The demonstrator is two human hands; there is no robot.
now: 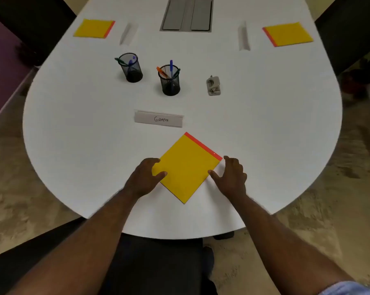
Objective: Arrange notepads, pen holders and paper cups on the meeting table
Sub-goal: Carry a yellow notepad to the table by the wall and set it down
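A yellow notepad (187, 167) with a red top strip lies turned like a diamond near the front edge of the white table (73, 124). My left hand (144, 177) touches its left corner with thumb and fingers. My right hand (232, 177) rests at its right edge, fingers spread. Two more yellow notepads lie flat at the far left (94, 28) and far right (288, 34). Two black mesh pen holders (131, 67) (169, 80) with pens stand mid-table. No paper cups are in view.
A name card reading "GIRAFEE" (158, 119) stands just beyond the near notepad. Two more name cards (128, 34) (243, 36) stand further back. A grey hole punch (213, 85) sits right of the holders. A grey cable hatch (187, 14) is at the far centre. Dark chairs surround the table.
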